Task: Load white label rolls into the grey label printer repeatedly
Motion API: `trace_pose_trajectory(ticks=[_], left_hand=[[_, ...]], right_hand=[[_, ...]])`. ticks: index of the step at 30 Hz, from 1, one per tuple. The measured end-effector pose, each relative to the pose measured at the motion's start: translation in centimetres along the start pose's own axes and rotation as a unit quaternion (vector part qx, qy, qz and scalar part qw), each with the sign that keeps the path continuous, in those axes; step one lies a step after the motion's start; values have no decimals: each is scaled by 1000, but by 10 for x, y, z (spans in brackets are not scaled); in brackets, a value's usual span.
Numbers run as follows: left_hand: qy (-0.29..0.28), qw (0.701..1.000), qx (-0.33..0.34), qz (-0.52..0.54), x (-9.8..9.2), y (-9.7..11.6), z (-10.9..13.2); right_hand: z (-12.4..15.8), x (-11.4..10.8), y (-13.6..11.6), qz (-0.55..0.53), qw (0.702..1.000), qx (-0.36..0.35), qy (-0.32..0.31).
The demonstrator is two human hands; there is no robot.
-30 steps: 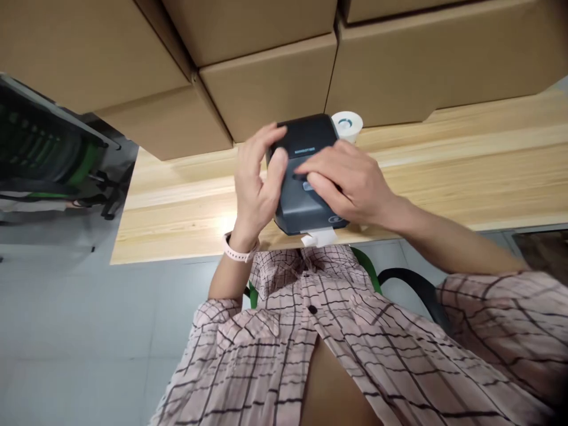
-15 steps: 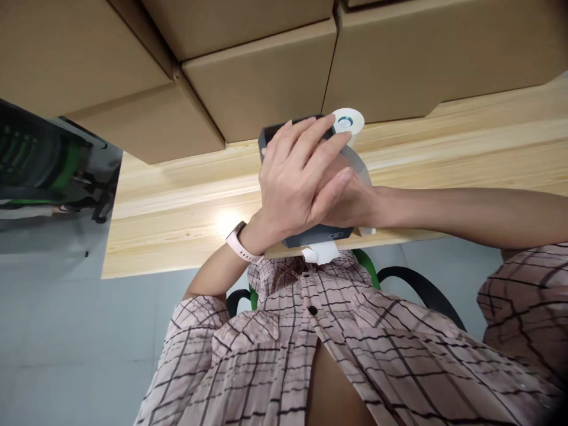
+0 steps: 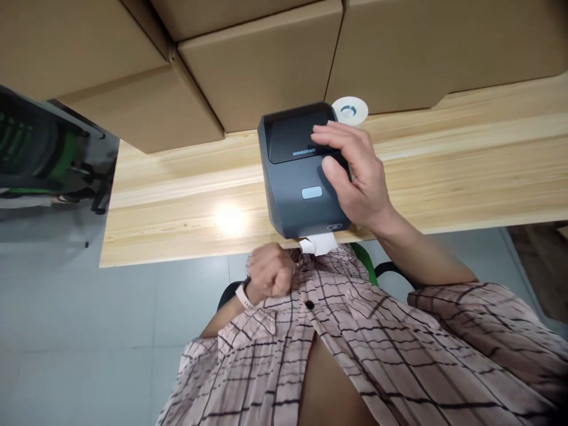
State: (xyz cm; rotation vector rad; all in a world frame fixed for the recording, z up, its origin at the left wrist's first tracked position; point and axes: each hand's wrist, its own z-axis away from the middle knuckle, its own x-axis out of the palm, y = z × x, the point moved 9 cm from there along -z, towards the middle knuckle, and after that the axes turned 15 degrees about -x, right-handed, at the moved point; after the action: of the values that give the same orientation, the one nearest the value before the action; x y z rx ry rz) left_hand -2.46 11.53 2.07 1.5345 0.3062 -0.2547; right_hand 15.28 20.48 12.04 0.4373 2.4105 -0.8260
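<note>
A dark grey label printer (image 3: 293,204) stands at the table's front edge, its black lid down and a pale blue button on top. A strip of white label paper (image 3: 326,242) sticks out of its front, over the table edge. My right hand (image 3: 355,168) rests along the printer's right side, fingers stretched over the lid and thumb apart, gripping nothing. Below the table edge, close to my shirt, my left hand (image 3: 271,271) is curled into a fist beside the paper strip; its palm is hidden.
Behind the printer sits a white roll (image 3: 350,110) with a teal core. Large cardboard boxes (image 3: 261,71) line the back of the wooden table (image 3: 177,195). A green and black chair (image 3: 35,148) stands on the floor at left.
Both hands were crossed over the printer, left on top. My left hand has come off, down toward my shirt, and curled. My right hand has moved to the right side; the lid now shows closed.
</note>
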Motion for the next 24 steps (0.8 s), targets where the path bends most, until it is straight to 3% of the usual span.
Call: trace_pose_trajectory(ticks=[2,4,6,8,10,13,17,21,24], left_hand=[[-171,981,-77,44,34,-8,19],[-309,928,-173,118,61,-7,30],[-369,877,-246,186,75,-2,31],[-378,851,-288,225,81,1,26],[-374,844,-301,240,86,1,24],[-349,863,-286,226,88,-2,22],[-341,888,-246,189,84,-7,19],[-357,909,-179,119,60,-7,18],[-308,930,-178,86,23,-14,15]], right_hand=[[11,1,2,-7,1000,8,11],[18,1,4,-7,1000,7,20],[20,1,5,-7,1000,-1,28],[20,1,5,-11,999,-7,34],[21,-1,5,-12,999,-8,46],[22,-5,3,1,998,-18,59],[25,-2,-6,22,996,-85,13],[27,-8,-18,27,985,-173,-8],[24,-1,-18,45,980,-173,-87]])
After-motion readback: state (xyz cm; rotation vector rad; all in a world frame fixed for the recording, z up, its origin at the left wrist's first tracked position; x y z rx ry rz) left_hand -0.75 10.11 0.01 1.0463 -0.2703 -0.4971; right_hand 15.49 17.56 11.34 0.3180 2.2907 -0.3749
